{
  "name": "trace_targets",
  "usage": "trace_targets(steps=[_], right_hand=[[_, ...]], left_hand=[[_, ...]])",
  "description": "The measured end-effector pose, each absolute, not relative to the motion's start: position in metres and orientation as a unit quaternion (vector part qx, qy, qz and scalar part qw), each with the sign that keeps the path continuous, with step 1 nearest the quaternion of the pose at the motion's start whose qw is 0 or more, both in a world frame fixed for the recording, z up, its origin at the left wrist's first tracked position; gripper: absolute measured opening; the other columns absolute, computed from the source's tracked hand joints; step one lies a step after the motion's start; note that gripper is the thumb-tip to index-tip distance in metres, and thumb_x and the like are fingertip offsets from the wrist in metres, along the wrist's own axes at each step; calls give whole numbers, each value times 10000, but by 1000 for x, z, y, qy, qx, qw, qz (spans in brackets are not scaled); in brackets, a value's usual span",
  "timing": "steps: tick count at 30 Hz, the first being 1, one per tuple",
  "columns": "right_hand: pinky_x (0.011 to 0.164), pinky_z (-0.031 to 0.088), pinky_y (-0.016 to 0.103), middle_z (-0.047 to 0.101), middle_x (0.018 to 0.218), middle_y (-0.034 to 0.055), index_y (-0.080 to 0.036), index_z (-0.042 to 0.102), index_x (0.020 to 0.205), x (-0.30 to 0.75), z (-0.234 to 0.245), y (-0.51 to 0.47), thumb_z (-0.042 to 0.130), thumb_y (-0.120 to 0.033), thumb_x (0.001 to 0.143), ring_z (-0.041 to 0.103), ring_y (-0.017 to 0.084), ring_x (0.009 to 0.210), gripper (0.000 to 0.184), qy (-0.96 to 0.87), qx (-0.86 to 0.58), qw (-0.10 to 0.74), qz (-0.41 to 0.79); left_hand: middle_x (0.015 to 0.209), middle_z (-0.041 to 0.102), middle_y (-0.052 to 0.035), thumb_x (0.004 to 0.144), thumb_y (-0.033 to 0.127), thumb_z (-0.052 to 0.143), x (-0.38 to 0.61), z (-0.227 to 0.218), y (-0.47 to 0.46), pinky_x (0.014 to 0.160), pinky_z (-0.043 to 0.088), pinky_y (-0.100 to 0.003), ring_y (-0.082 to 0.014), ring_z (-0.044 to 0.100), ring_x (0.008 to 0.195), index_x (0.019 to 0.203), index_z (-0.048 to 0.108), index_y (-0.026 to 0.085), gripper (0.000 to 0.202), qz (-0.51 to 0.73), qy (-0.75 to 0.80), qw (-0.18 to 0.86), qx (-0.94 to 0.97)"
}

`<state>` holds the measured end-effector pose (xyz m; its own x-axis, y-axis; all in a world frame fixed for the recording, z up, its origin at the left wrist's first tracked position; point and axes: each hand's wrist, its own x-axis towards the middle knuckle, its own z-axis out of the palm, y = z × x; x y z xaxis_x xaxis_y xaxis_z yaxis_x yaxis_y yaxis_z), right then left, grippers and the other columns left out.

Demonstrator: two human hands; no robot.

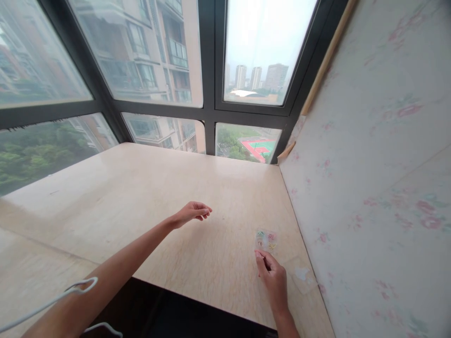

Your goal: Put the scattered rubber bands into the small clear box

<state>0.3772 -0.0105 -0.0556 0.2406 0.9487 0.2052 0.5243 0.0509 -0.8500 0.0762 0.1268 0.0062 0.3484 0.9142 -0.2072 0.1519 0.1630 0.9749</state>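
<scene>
My left hand [192, 212] is stretched out over the beige stone sill [141, 202], its fingers curled together with thumb against fingertips; whether anything is between them is too small to see. My right hand [271, 277] rests near the sill's front right, fingers pinched close, just below a small clear sticker sheet [266, 240] with tiny coloured shapes. A second clear sheet [303, 277] with a white patch lies to the right of that hand, by the wall.
Large dark-framed windows [209, 112] rise behind and left of the sill. A floral-papered wall [369, 188] bounds the right side. The sill's dark front edge [197, 300] runs below my arms. A white cord [70, 291] hangs at lower left.
</scene>
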Motion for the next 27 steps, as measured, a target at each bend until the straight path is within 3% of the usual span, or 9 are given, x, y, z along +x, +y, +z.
trace_targets(steps=[11,17,23,27], right_hand=[[484,440,230,662,626,36,-157,725,880,376,-62,-7,498,-477,867,575,158,510,393,-548,-639,464,275],[478,429,227,662,621,35,-157,725,896,375,-58,-7,507,-445,867,576,158,518,362,-534,-634,481,284],[474,414,221,646,597,18,-158,710,898,375,-58,-6,513,-425,876,559,144,502,332,-525,-630,488,301],[478,409,225,639,582,8,-167,710,889,375,-57,-7,506,-403,879,552,142,492,312,-523,-631,485,305]], left_hand=[[690,674,-45,710,361,699,163,9,121,591,427,-228,-109,553,618,692,713,138,224,302,414,574,639],[594,609,-8,637,356,761,224,10,109,498,341,-206,-84,496,538,609,655,124,257,293,357,593,659],[557,585,6,648,351,750,265,-1,107,478,323,-200,-81,485,510,620,626,120,263,273,340,597,673],[613,624,-14,691,314,714,276,-5,108,520,364,-209,-100,521,563,663,675,123,196,274,359,533,715]])
